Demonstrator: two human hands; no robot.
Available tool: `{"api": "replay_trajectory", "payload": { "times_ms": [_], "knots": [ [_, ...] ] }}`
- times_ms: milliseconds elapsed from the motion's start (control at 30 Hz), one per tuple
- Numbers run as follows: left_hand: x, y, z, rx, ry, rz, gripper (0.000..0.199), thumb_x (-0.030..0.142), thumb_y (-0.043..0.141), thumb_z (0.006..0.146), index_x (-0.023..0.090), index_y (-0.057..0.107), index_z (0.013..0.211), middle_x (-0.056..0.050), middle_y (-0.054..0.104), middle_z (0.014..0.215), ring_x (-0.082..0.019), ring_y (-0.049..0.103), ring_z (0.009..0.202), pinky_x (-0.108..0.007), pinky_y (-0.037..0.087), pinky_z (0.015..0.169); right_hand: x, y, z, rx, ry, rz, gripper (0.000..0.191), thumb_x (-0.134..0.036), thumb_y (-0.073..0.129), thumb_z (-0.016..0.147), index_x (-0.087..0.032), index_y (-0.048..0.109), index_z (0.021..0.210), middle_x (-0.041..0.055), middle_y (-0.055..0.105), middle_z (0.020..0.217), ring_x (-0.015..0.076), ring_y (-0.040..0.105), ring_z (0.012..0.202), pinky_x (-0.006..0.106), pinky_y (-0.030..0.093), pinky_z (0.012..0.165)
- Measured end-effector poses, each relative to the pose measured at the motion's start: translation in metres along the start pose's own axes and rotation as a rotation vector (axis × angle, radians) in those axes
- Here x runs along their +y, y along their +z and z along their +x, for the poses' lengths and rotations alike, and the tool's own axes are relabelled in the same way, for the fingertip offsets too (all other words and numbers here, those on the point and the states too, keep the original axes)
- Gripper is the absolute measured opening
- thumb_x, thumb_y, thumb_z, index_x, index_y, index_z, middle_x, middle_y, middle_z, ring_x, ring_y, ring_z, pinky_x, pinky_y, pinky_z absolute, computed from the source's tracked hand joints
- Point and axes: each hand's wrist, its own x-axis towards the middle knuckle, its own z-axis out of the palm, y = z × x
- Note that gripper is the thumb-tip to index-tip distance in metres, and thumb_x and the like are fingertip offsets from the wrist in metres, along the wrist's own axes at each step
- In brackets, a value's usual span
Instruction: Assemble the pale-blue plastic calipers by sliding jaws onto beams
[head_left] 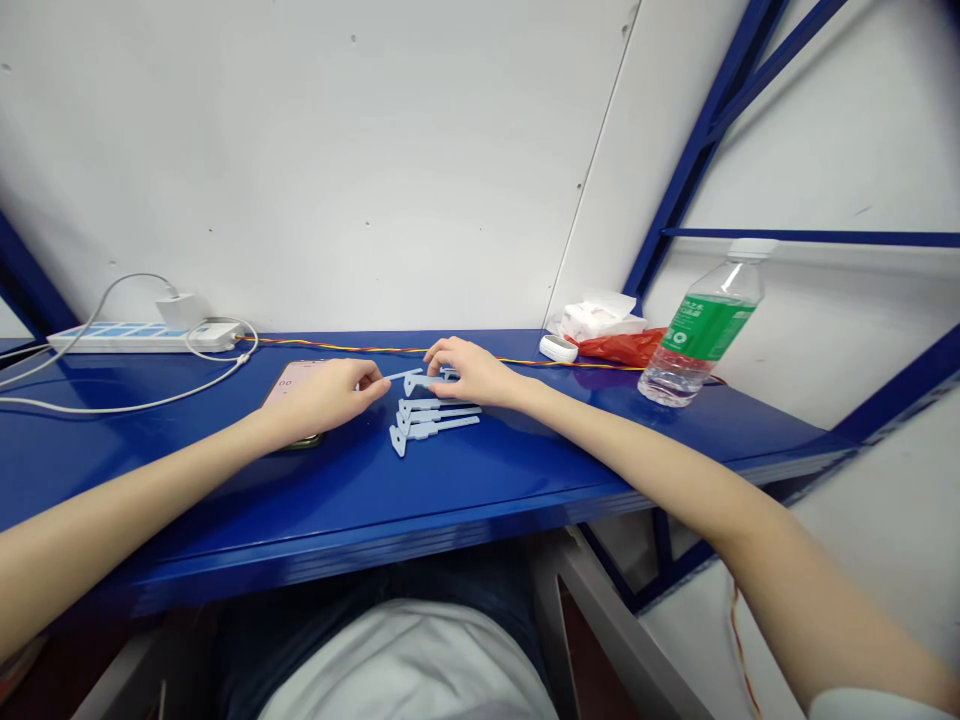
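Observation:
Several small, pale blue plastic vernier calipers (pixel 431 428) lie in a loose row on the blue tabletop, their jaws toward the left. My left hand (pixel 322 397) is closed in a pinch at the left end of a thin pale blue strip (pixel 406 375), seemingly part of a caliper; the fingers hide its other end. Just above the row, my right hand (pixel 474 374) has its thumb and fingers closed around another caliper (pixel 416 384), whose jaw end sticks out to the left. Part of one more shows beneath the fingers.
A phone (pixel 289 385) lies partly under my left forearm. At the back left is a white power strip (pixel 142 337) with a charger and cable. A water bottle (pixel 705 325), tissue pack (pixel 600 317), red plastic bag (pixel 622 347) and small white device (pixel 558 348) stand right.

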Motion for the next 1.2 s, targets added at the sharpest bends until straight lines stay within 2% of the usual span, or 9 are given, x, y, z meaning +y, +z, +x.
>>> {"api": "replay_trajectory", "payload": {
  "times_ms": [200,300,400,600,700,833,933,1033,1200],
  "knots": [
    [-0.003,0.002,0.004,-0.093,-0.032,-0.411,0.037,0.052,0.043,0.08,0.02,0.056,0.071,0.002,0.05,0.061,-0.012,0.042,0.055,-0.024,0.029,0.052,-0.022,-0.009,-0.001,0.247,-0.208,-0.098,0.007,-0.021,0.06,0.077,-0.019,0.055,0.082,0.0072,0.063,0.102,0.02,0.056,0.099,0.035,0.039,0.086],
    [-0.003,0.002,0.004,-0.098,-0.002,-0.613,0.034,0.052,0.049,0.079,0.019,0.053,0.07,0.003,0.048,0.064,-0.01,0.039,0.057,-0.023,0.03,0.054,-0.026,-0.01,-0.001,0.291,-0.234,-0.153,0.008,-0.023,0.059,0.078,-0.019,0.054,0.083,0.0073,0.063,0.102,0.0201,0.056,0.098,0.034,0.037,0.084],
    [-0.002,0.001,0.004,-0.081,0.022,-0.699,0.035,0.051,0.052,0.077,0.019,0.048,0.066,0.004,0.042,0.06,-0.009,0.036,0.056,-0.023,0.029,0.053,-0.027,-0.009,-0.002,0.301,-0.241,-0.18,0.008,-0.025,0.058,0.08,-0.019,0.054,0.084,0.0076,0.063,0.103,0.0203,0.055,0.096,0.034,0.037,0.082],
    [-0.003,0.008,0.004,-0.05,0.031,-0.646,0.036,0.052,0.051,0.079,0.019,0.044,0.064,0.006,0.036,0.057,-0.009,0.031,0.053,-0.024,0.026,0.051,-0.033,-0.006,-0.005,0.285,-0.218,-0.238,0.017,-0.034,0.056,0.086,-0.017,0.059,0.087,0.0095,0.062,0.107,0.0211,0.053,0.1,0.035,0.037,0.086],
    [-0.004,0.013,0.005,-0.044,0.011,-0.582,0.037,0.052,0.05,0.079,0.019,0.043,0.064,0.006,0.035,0.058,-0.009,0.03,0.054,-0.024,0.024,0.051,-0.033,-0.004,-0.006,0.273,-0.188,-0.247,0.016,-0.031,0.055,0.088,-0.017,0.06,0.082,0.0098,0.061,0.108,0.0212,0.053,0.101,0.036,0.037,0.088],
    [-0.003,0.014,0.005,-0.032,0.021,-0.582,0.037,0.052,0.047,0.08,0.019,0.043,0.065,0.005,0.036,0.06,-0.01,0.031,0.055,-0.025,0.025,0.052,-0.033,-0.002,-0.006,0.252,-0.172,-0.234,0.02,-0.036,0.059,0.085,-0.017,0.061,0.091,0.0109,0.061,0.11,0.0224,0.053,0.103,0.037,0.038,0.088],
    [0.0,0.012,0.004,-0.03,0.042,-0.584,0.036,0.052,0.047,0.079,0.019,0.043,0.065,0.005,0.037,0.06,-0.01,0.033,0.056,-0.024,0.026,0.053,-0.032,0.0,-0.005,0.245,-0.19,-0.25,0.017,-0.034,0.059,0.085,-0.018,0.062,0.089,0.0104,0.06,0.112,0.022,0.052,0.104,0.037,0.038,0.088],
    [-0.001,0.007,0.005,0.021,-0.025,-0.579,0.032,0.049,0.05,0.075,0.019,0.046,0.063,0.004,0.042,0.058,-0.011,0.035,0.056,-0.024,0.028,0.054,-0.024,0.0,-0.004,0.241,-0.157,-0.268,0.012,-0.03,0.058,0.084,-0.019,0.063,0.086,0.0088,0.06,0.112,0.022,0.052,0.103,0.037,0.038,0.089],
    [-0.015,-0.006,0.013,0.11,-0.208,-0.619,0.028,0.044,0.052,0.069,0.018,0.051,0.058,0.003,0.043,0.052,-0.01,0.036,0.05,-0.025,0.028,0.052,0.011,-0.006,-0.005,0.189,0.023,-0.283,0.009,-0.025,0.06,0.081,-0.02,0.066,0.084,0.0083,0.061,0.105,0.024,0.054,0.102,0.04,0.04,0.089]
  ]
}}
